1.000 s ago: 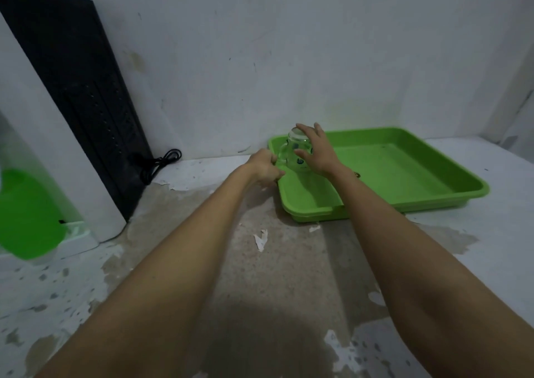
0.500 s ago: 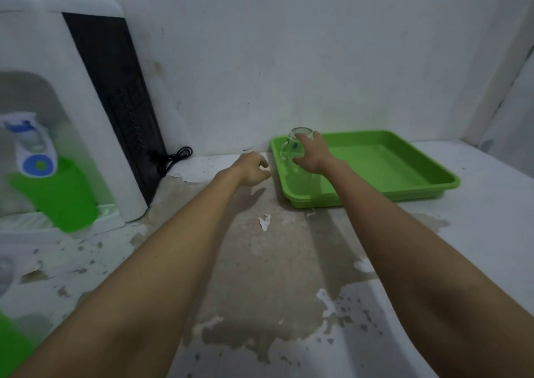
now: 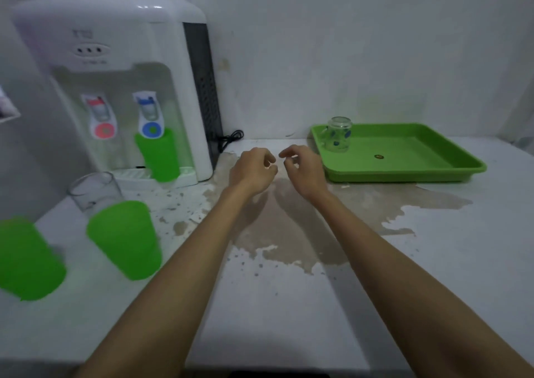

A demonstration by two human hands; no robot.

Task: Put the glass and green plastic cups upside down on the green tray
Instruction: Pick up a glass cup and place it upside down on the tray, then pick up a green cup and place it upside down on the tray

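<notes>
Two green plastic cups and a clear glass stand near left on the table. Mid-scene, the left hand and right hand hover empty, fingers loosely curled. Farther right, a glass mug sits upside down in the green tray.

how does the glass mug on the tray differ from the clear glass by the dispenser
The glass mug has a handle and blue dots; the clear glass is plain, with no visible handle. The mug sits in the green tray; the glass stands on the counter behind a green cup. Both are transparent.
</notes>
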